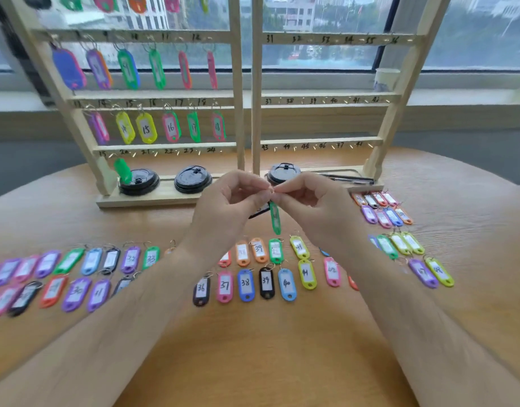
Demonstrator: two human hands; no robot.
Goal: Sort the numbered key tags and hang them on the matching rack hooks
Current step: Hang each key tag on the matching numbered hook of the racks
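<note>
The left grip (232, 195) and the right grip (308, 195) are meeting fingertip to fingertip above the bench (253, 362). Both are pinching the small metal ring at the top of a green key tag (275, 220), each with thumb pressing against curled forefinger. The tag is hanging straight down just below the pinch, clear of the bench and turning its edge to the camera, so its number is not reading. Just beyond both grips the wooden rack (240, 118) is standing upright, and the numbered bars beyond the left grip are carrying rows of coloured hung tags (146, 128). Black lids (192, 180) are sitting on the rack's base just past the knuckles, and a second green tag (123, 171) is dangling over the lid farthest out past the left grip. A pen (348, 179) is lying on the base beyond the right grip. Nearer the person than the grips, rows of loose tags (245, 284) are lying flat on the bench, beneath and to either side of the forearms, and a smaller cluster of tags (383, 214) is lying out past the right grip.
</note>
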